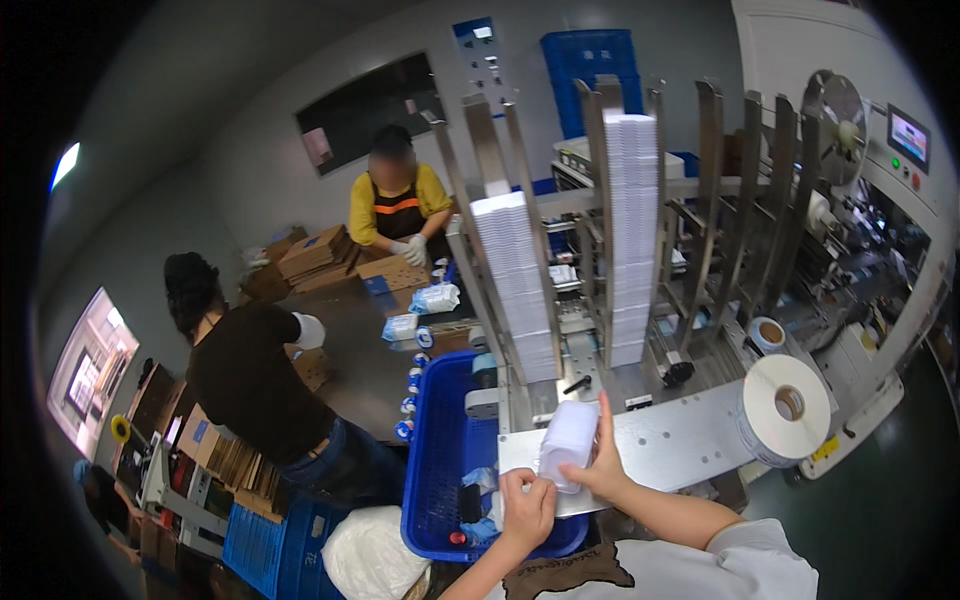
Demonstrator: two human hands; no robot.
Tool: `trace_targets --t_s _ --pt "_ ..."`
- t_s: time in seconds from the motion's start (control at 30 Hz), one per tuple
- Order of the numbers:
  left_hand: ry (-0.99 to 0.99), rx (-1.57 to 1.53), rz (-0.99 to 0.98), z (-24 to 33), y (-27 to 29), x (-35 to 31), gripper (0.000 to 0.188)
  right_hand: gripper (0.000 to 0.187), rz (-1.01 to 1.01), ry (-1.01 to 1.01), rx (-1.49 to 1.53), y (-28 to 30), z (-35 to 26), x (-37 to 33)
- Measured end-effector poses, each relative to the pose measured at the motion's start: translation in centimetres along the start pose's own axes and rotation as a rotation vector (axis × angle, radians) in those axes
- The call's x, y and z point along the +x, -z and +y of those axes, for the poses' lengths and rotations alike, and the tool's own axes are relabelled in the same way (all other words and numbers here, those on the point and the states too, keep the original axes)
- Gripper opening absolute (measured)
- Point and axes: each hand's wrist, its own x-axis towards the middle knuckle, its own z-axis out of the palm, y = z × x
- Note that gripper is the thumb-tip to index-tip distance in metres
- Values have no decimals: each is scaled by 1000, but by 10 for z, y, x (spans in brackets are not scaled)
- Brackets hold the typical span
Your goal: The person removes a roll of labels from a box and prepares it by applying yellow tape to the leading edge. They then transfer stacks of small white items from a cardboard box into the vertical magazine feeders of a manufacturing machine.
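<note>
Over the near end of the metal plate (680, 440), my right hand (597, 468) is closed round a bundle of white plastic pieces (572, 428). It looks like a nested stack of lids or shallow trays, tilted toward me. The thumb lies across its near end and the fingers run along its right side. Just left of the bundle's near end, my left hand (527, 508) is closed with curled fingers; what they hold, if anything, is hidden. Beyond the plate, two tall columns of similar white pieces, a left stack (518, 285) and a right stack (632, 240), stand between upright metal guides.
A blue basket (432, 480) with crumpled packets stands at my left. A label roll (778, 405) sits on the plate's right end. The machine's screen (908, 136) is at far right. One person (400, 205) works across the dark table; another (250, 370) stands at left.
</note>
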Motion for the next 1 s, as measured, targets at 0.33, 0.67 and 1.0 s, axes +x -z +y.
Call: trace_targets --t_s 0.33,0.67,1.0 --pt "169 -211 -11 -31 16 -44 12 120 86 933 -665 -57 -186 230" --pt "508 -172 126 -96 32 -127 16 115 247 934 -1895 -105 -281 389" --pt "593 -147 84 -91 71 -139 17 129 -211 881 -2058 -76 -214 330"
